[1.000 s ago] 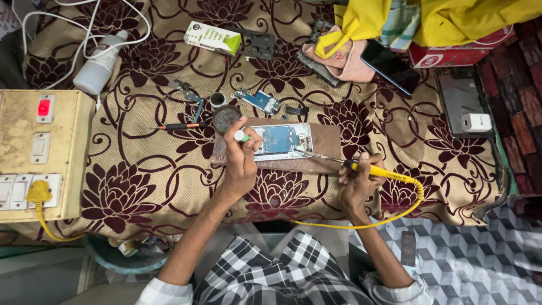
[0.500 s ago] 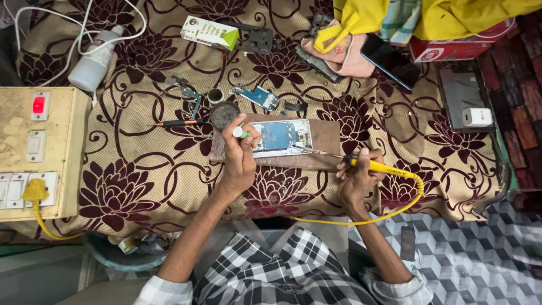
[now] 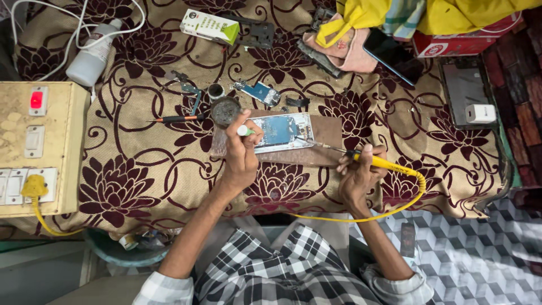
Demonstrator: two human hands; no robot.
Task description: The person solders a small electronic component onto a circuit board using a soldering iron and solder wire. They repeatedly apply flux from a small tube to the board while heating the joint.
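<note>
My right hand (image 3: 359,176) is closed around a yellow-handled soldering iron (image 3: 361,158). Its long axis runs from about 4 o'clock at the handle to 10 o'clock at the thin metal tip, which points at the opened phone (image 3: 280,131). A yellow cord (image 3: 395,206) loops from the handle's rear back toward me. The phone lies flat on a brown board (image 3: 324,144) in the middle of the bench (image 3: 141,169), long axis about 3 to 9 o'clock, its blue inner parts showing inside a pale frame. My left hand (image 3: 241,153) is curled at the phone's 9 o'clock end, pinching a small white and green thing (image 3: 245,131), perhaps a tube; I cannot tell. A round dark tin (image 3: 225,110) sits just beyond my fingers at 11 o'clock.
</note>
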